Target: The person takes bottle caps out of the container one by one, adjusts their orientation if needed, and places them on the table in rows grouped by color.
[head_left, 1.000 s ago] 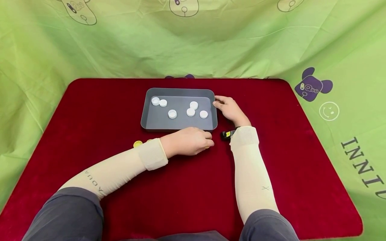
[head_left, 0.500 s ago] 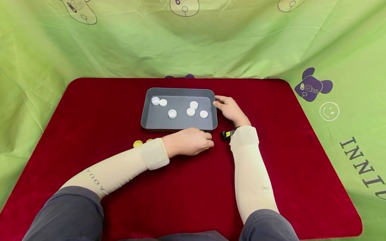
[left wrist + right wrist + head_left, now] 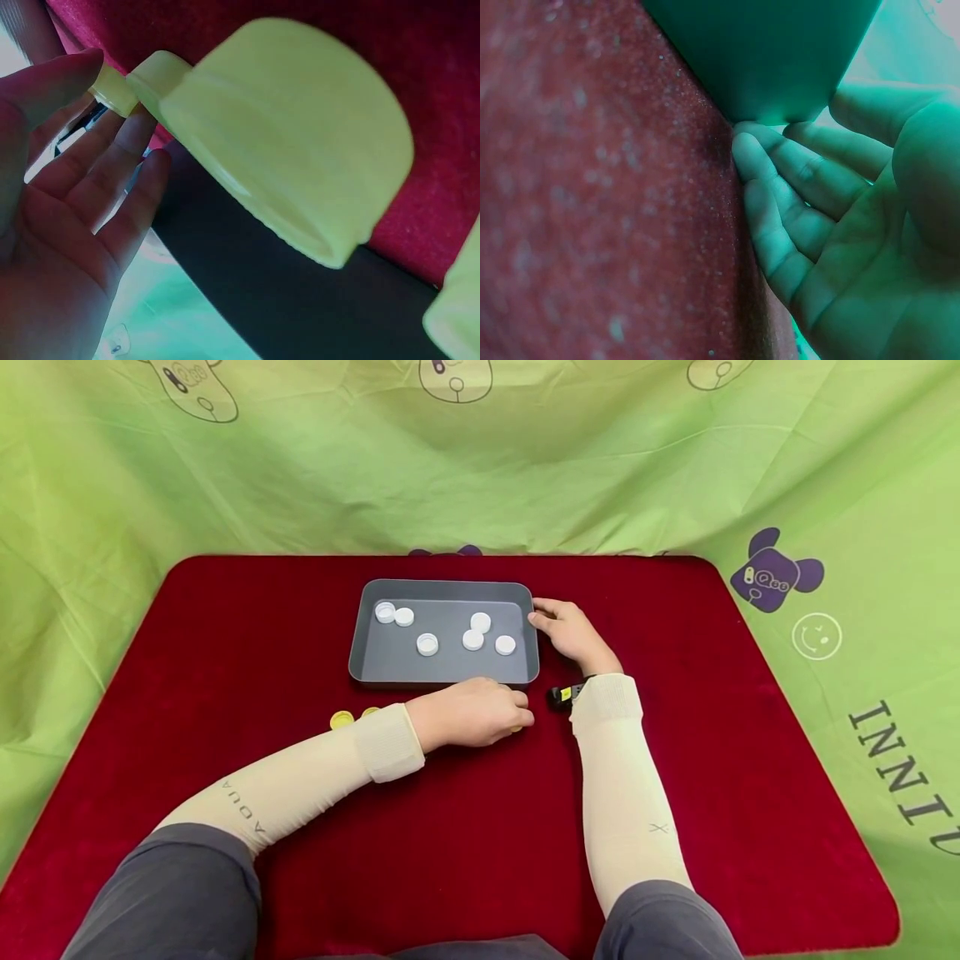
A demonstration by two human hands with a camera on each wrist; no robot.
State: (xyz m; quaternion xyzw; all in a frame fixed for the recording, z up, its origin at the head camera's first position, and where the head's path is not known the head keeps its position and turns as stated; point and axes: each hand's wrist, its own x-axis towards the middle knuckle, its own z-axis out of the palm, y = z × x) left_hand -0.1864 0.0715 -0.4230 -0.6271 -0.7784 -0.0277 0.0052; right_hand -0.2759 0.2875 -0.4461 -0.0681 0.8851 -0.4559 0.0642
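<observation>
Beside one six-cap tray [image 3: 386, 662]: right fingers [image 3: 819, 174] extended, left fingers [image 3: 139, 204] pinching one yellow cap [image 3: 115, 90].

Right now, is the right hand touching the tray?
Touching. The right wrist view shows it: the fingertips of the right hand meet the outer wall of the tray, with no gap between.

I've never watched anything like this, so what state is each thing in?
Grey tray: upright, open-topped, on the red table.
White caps: six, loose inside; two hollow side up.
Loose yellow caps: on the table, one partly hidden.
Held yellow cap: pinched, mostly hidden.
Left hand: pinching that cap.
Right hand: touching the tray's right end.
Green cloth: hanging, creased.
</observation>
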